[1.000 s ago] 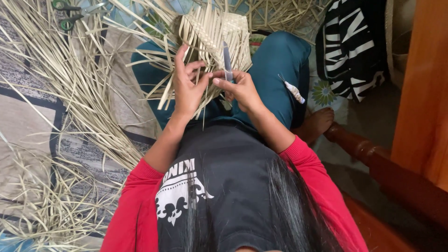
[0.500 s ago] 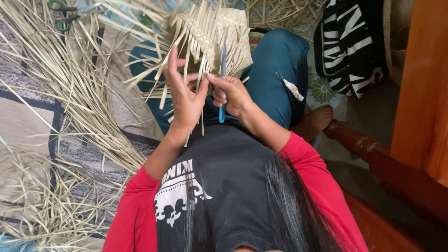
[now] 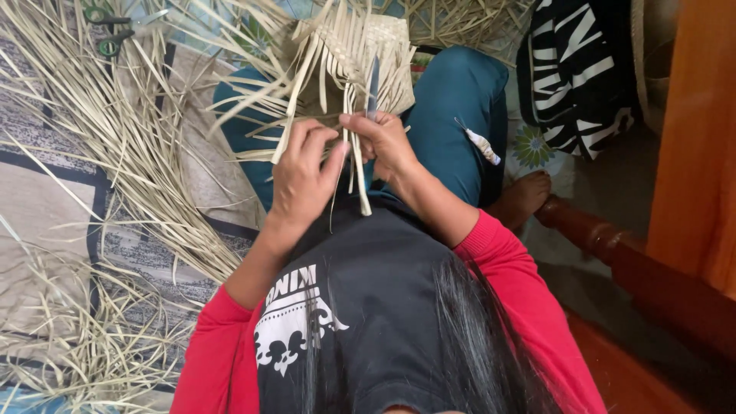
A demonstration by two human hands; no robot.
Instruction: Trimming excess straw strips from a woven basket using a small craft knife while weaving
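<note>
Floor: a patterned mat (image 3: 46, 192) in grey, beige and dark bands covered the left side; bare dark floor (image 3: 613, 253) showed at right.
Litter: loose pale straw strips (image 3: 115, 153) lay scattered thickly across the mat.
Tools: green-handled scissors (image 3: 107, 27) rested at upper left among the strips.
Furniture: an orange wooden panel (image 3: 694, 138) stood at the right edge, a turned dark-red rail (image 3: 613, 245) below it.
Fabric: a black-and-white cloth (image 3: 575, 69) hung beside the panel.
Light: soft, even, without hard shadows.

I'm looking down at a home floor used for weaving. Dried palm strips (image 3: 115, 153) cover a patterned mat (image 3: 46, 192), with scissors (image 3: 107, 31), a striped bag (image 3: 575, 77) and wooden furniture (image 3: 690, 153) nearby.
</note>
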